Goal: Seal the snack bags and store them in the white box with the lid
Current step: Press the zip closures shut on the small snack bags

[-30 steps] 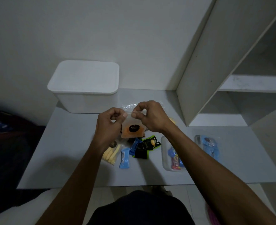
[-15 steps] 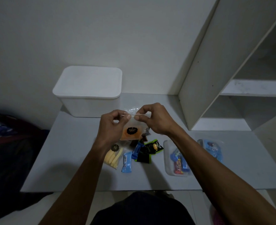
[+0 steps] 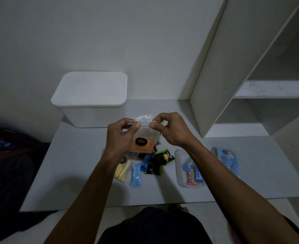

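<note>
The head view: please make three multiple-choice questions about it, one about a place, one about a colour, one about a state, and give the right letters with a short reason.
1. Where does the white box stand?
A. on the table's far left part
B. on the shelf
C. on the floor

2. What colour is the food in the held bag?
A. green
B. orange
C. white

3. How is the box's lid?
A. off
B. half open
C. on

Answers:
1 A, it sits on the table by the wall.
2 B, orange shows through the clear plastic.
3 C, the lid covers the box, while the left hand and right hand pinch the bag's top.
</note>
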Available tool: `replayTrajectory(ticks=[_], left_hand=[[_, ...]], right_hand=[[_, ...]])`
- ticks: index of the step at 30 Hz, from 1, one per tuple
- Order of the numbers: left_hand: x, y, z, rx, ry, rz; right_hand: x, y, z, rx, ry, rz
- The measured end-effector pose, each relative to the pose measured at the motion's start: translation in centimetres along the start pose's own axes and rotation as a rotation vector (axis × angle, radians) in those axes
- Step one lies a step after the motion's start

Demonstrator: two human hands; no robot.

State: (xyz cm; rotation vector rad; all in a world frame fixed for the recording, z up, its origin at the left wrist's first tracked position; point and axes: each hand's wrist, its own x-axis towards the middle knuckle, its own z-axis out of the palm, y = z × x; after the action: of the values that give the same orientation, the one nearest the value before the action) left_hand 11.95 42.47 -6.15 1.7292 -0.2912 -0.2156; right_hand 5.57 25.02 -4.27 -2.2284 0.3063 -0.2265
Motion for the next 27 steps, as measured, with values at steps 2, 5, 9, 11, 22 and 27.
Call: replayTrajectory(ticks=[2, 5, 9, 11, 22, 27], left_hand=[[-0.1, -0.2, 0.3, 0.009, -0.003, -0.02], [0.0, -0.2, 0.1, 0.011, -0.013, -0.003], [0.2, -0.4, 0.1, -0.004, -0.013, -0.002], [0.3, -0.5, 0.1, -0.012, -0.009, 0.001], [0.7, -0.1, 0.5, -0.076, -0.017, -0.05], [0.7, 0.0, 0.5, -0.14, 0.004, -0.089]], right_hand=[[-0.2, 0.5, 0.2, 0.02, 0.03, 0.026], [-0.5, 0.8, 0.0, 0.113, 0.028, 0.085], [-0.6, 0.7, -0.2, 0.164, 0.063, 0.111], [-0.7, 0.6, -0.4, 0.204, 0.075, 0.119], [-0.9, 1.6, -1.1, 0.371, 0.109, 0.138], [-1.2, 1.8, -2.0, 0.363, 0.085, 0.115]])
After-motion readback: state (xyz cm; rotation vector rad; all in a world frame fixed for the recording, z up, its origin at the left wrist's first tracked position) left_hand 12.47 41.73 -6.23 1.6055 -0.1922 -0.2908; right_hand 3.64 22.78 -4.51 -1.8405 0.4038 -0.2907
